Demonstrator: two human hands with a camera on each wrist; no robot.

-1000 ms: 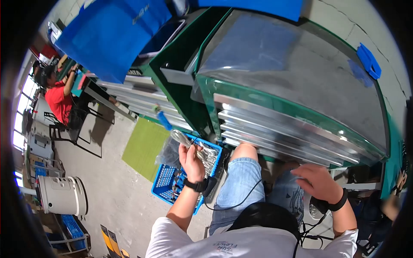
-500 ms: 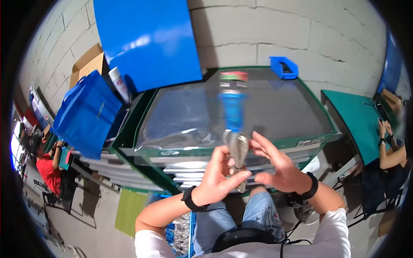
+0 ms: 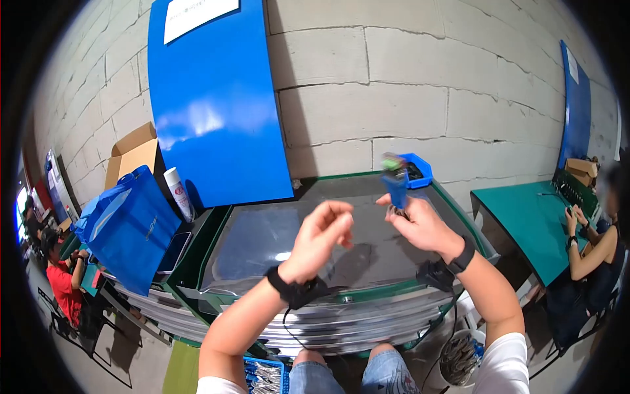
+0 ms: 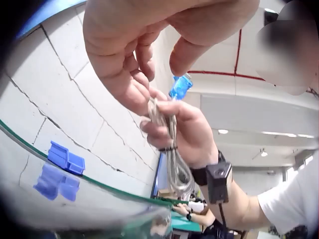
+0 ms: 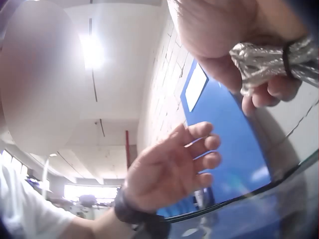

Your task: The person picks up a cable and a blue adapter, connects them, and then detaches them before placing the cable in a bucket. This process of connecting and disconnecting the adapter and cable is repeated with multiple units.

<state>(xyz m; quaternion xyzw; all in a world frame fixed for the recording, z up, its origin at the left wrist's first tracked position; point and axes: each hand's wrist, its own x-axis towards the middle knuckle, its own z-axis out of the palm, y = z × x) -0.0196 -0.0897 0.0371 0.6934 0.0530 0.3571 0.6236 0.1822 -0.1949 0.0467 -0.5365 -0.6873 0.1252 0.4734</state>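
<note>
My right hand (image 3: 423, 223) grips a coiled, clear-jacketed silvery cable (image 4: 180, 177) bound with a black tie. Its blue connector (image 3: 397, 192) sticks up above the fingers, with a blurred green and red end in the head view. In the right wrist view the coil's loops (image 5: 249, 62) lie between thumb and fingers. My left hand (image 3: 316, 243) is raised to the left of it, over the dark cabinet top (image 3: 367, 259), fingers loosely bent with nothing in them. The palm shows in the right wrist view.
Behind the connector stands a small blue bin (image 3: 419, 172). A blue bag (image 3: 134, 223) and spray can (image 3: 178, 194) are at left. On the floor, a blue basket (image 3: 285, 379) and a white bucket (image 3: 481, 336) hold cables. Other people (image 3: 604, 243) sit at tables either side.
The left hand lifted the cable from beside the blue basket, and both hands met at it over the cabinet. Now the right hand holds it, farther right, and the left is free. The view has tilted up.
</note>
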